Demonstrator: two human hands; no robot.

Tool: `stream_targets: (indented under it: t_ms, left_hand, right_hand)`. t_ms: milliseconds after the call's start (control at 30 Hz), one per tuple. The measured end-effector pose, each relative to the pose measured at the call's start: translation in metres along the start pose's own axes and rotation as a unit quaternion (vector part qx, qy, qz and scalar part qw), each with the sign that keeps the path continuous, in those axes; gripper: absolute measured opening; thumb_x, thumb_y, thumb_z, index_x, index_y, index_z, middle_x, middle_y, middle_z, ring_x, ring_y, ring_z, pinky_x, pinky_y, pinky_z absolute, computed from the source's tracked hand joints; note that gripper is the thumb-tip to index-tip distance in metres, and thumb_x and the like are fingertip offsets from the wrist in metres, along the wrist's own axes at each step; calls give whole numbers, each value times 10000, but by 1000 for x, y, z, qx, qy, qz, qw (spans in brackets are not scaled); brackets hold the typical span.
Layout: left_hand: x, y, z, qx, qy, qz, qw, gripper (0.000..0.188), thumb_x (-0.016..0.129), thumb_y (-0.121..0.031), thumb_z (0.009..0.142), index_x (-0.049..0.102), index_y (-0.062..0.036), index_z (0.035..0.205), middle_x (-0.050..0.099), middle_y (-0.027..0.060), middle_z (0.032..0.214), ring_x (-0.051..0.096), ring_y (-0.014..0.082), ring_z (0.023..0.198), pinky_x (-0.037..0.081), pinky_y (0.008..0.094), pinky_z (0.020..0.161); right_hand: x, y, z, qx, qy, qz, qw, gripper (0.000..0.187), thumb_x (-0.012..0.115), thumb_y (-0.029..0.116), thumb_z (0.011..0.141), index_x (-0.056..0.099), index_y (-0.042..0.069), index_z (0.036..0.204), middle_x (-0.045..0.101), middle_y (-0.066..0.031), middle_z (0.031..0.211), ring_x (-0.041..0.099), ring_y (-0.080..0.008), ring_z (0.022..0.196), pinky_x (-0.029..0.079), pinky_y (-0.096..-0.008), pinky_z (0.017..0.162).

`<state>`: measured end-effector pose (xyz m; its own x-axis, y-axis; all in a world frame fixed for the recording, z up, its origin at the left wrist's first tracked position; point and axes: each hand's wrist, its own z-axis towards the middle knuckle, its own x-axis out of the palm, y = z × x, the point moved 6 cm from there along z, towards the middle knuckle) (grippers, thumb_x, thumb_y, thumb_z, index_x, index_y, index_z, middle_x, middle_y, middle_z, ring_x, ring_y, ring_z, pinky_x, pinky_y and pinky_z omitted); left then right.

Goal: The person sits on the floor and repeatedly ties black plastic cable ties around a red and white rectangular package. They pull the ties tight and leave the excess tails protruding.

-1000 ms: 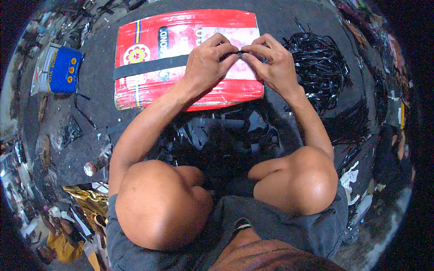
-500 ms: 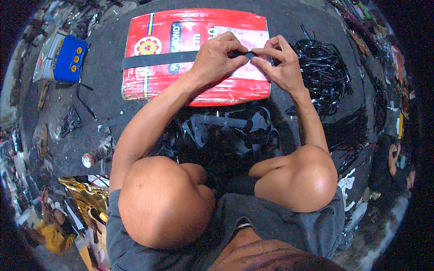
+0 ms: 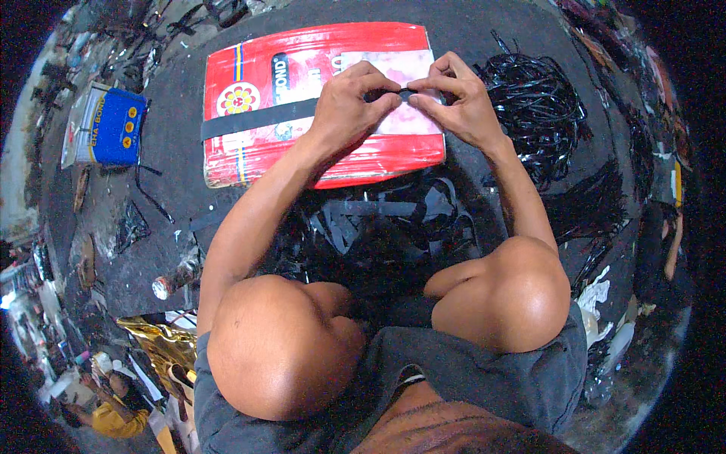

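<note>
Between the blue container (image 3: 121, 127) on the left and the red panel (image 3: 363, 166), the dark floor (image 3: 178, 129) gave a hand room to pass. Right of the panel, the right hand (image 3: 458, 104) and black strand heap (image 3: 533, 113) narrowed the way; on the near side, loose dark strips (image 3: 378, 208) and both knees (image 3: 283, 348) obstructed it.

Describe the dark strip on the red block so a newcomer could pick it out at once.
Find the big red rectangular block near the top centre of the view. Across its left part, running up to the left hand, lies a flat dark strip. It is broad and nearly straight, unlike the thin, shiny black strands tangled to the block's right.
</note>
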<state>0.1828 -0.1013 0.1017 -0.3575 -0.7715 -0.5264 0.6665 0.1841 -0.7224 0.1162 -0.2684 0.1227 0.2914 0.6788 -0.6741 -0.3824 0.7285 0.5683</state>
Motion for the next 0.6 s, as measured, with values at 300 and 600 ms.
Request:
stream_targets:
  t_ms: [300, 600]
  left_hand:
    - [3, 1, 1, -58, -13, -8, 998, 102, 742, -106, 819, 754, -19, 870, 650, 96, 827, 641, 185, 738, 510, 311, 667]
    - [4, -6, 20, 14, 6, 106, 994, 154, 717, -156, 809, 723, -2, 800, 649, 144, 763, 664, 225, 693, 525, 355, 648]
  right_hand:
    - [4, -6, -6, 66, -60, -23, 996, 178, 824, 210, 756, 779, 94, 883, 562, -70, 875, 604, -225, 824, 503, -341, 737]
    - [23, -28, -13, 173, -157, 59, 970, 281, 830, 208, 696, 620, 84, 835, 495, -32, 757, 453, -157, 679, 396, -323, 605]
